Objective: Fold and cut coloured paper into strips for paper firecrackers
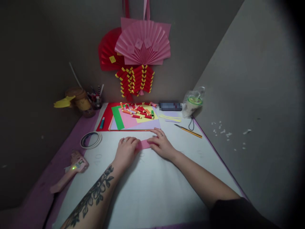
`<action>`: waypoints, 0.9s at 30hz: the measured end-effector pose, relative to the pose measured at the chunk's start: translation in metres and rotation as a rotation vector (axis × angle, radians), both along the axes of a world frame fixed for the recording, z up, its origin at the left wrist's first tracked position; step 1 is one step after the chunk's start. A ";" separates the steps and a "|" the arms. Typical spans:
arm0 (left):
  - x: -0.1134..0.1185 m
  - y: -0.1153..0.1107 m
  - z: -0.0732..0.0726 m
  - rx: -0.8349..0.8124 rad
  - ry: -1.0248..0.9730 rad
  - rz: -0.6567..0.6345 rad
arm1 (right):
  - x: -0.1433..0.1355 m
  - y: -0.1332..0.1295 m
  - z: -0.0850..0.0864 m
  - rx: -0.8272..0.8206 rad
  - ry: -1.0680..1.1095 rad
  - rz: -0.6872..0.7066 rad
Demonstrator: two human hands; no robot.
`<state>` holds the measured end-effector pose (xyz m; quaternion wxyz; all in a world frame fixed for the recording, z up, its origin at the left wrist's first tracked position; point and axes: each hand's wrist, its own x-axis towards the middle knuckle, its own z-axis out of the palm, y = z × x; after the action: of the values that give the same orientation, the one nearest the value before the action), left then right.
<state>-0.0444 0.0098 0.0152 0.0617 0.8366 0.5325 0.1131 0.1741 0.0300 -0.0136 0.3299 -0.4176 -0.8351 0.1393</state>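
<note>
A small pink paper strip (144, 144) lies between my two hands on the white tabletop sheet. My left hand (127, 148), with a ring on one finger, is curled over the strip's left end. At the right end, my right hand (163, 144) has its thumb and a finger closed on the paper, while other fingers reach out beyond it. The fingertips of my left hand are partly hidden. Just beyond lie coloured paper sheets (118, 117), with several small rolled paper tubes (136, 116) in red, orange and pink on top.
Tape rolls (91, 140) and a pink glue gun (79, 163) with a lit light are at left. A glue stick (102, 123) rests on red paper. At right are a craft knife (190, 131), yellow strips (170, 118), a phone (170, 105) and a bagged cup (193, 103).
</note>
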 end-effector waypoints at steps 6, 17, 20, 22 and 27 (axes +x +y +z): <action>-0.001 0.000 -0.002 0.043 0.006 -0.023 | 0.000 0.000 -0.003 0.000 0.030 -0.027; -0.002 0.000 -0.005 0.044 0.026 -0.004 | -0.003 -0.004 -0.002 0.001 0.031 0.061; -0.003 0.000 -0.005 0.054 -0.001 -0.001 | -0.003 -0.004 0.000 -0.003 0.074 0.064; -0.003 0.000 -0.005 0.061 -0.014 -0.019 | -0.001 -0.004 0.001 -0.015 0.097 0.073; -0.005 0.000 -0.003 0.034 -0.048 -0.064 | 0.009 0.004 -0.007 -0.099 0.258 0.033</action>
<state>-0.0492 0.0097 0.0119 0.0636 0.8511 0.5019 0.1402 0.1827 0.0335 -0.0202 0.4112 -0.3982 -0.7846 0.2382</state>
